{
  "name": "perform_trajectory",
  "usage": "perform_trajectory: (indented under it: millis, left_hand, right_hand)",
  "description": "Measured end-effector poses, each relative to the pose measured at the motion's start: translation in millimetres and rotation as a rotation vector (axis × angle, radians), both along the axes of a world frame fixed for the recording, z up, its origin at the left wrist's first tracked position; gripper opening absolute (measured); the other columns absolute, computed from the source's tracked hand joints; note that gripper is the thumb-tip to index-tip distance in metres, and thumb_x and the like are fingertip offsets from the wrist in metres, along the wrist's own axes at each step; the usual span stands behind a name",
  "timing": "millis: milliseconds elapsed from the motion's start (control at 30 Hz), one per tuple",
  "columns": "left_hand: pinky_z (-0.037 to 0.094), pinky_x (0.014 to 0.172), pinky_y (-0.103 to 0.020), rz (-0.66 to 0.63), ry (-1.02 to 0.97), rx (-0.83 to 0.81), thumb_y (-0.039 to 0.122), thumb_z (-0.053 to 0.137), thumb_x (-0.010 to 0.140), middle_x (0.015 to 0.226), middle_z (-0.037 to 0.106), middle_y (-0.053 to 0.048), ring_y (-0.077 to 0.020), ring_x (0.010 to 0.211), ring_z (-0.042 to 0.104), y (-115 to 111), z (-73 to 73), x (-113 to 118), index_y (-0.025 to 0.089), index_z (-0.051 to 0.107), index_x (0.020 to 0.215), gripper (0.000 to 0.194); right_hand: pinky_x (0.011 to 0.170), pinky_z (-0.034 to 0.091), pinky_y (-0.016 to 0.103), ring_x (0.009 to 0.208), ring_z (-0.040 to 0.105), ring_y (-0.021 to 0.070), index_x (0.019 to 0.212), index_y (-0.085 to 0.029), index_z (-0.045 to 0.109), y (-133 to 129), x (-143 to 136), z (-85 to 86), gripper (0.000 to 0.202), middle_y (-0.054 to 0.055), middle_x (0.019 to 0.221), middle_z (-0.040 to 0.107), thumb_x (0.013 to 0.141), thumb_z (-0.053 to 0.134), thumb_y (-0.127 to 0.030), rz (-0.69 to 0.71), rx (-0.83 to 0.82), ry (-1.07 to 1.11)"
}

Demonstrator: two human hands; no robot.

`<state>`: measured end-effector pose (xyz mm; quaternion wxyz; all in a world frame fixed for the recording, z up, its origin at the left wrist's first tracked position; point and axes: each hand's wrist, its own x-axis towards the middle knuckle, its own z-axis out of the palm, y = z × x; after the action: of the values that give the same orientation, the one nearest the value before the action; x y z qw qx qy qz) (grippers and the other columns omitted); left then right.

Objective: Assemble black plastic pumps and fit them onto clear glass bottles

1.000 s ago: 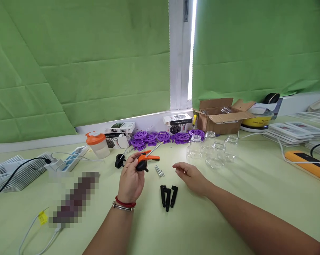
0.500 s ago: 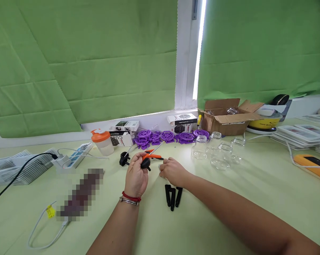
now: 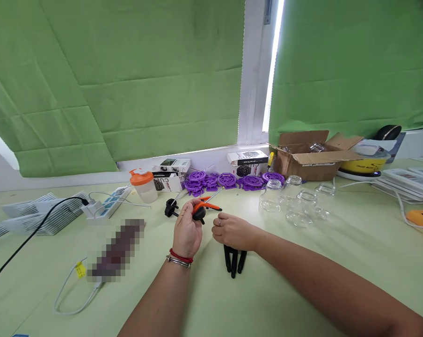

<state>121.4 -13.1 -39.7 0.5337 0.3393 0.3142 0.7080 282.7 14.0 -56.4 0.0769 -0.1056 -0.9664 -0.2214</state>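
My left hand point(image 3: 188, 231) is closed, pinching a black rounded plastic part point(image 3: 199, 214), from which a thin metal rod seems to slant up to the right. Right behind it is an orange piece with a dark tip point(image 3: 211, 206); whether my fingers hold this too, I cannot tell. Another black part with a rod point(image 3: 170, 208) lies just left of that hand. My right hand point(image 3: 234, 231) has its fingers curled together, and what they hold, if anything, is hidden. Below it lie several black tubes point(image 3: 234, 264), their upper ends covered by the hand.
Purple slotted discs point(image 3: 227, 180) lie along the back beside small boxes point(image 3: 248, 164). Clear glass jars point(image 3: 299, 213) stand right of centre, before an open cardboard box point(image 3: 309, 164). An orange-lidded shaker point(image 3: 143, 187), a power strip point(image 3: 111, 203) and cables occupy the left.
My right hand has come lower, over the tops of the black tubes. The small shiny thing at its fingertips no longer shows. The whole view has shifted slightly; my left hand keeps its grip.
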Motion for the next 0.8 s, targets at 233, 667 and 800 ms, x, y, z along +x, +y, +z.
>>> perform_trajectory:
  millis: [233,667,800]
  left_hand:
    - [0.041,0.076,-0.025,-0.058,-0.060,0.028,0.047,0.046,0.089,0.093,0.062,-0.005,-0.0131,0.083,0.055,-2,2.7,1,0.015,0.068,0.086,0.038]
    - [0.038,0.095,-0.032,-0.382,0.053,0.079,0.048,0.047,0.088,0.104,0.067,-0.010,-0.0216,0.109,0.055,-30,4.5,32,0.017,0.070,0.096,0.039]
    - [0.040,0.095,-0.033,-0.401,0.057,0.088,0.045,0.046,0.090,0.107,0.067,-0.009,-0.0209,0.109,0.055,-29,3.1,33,0.019,0.069,0.097,0.035]
  right_hand:
    - [0.077,0.039,0.033,0.080,0.055,0.0151,0.090,-0.017,0.061,-21,16,25.5,0.017,0.004,0.086,0.066,0.087,0.045,-0.012,0.029,-0.318,0.543]
    - [0.062,0.047,0.023,0.066,0.057,0.0116,0.085,-0.018,0.061,-39,2,60.4,0.013,0.000,0.073,0.061,0.087,0.048,-0.021,-0.195,-0.834,1.248]
    - [0.061,0.042,0.023,0.063,0.054,0.0114,0.083,-0.018,0.062,-41,3,59.4,0.017,0.000,0.070,0.061,0.087,0.045,-0.018,-0.234,-0.721,1.110]
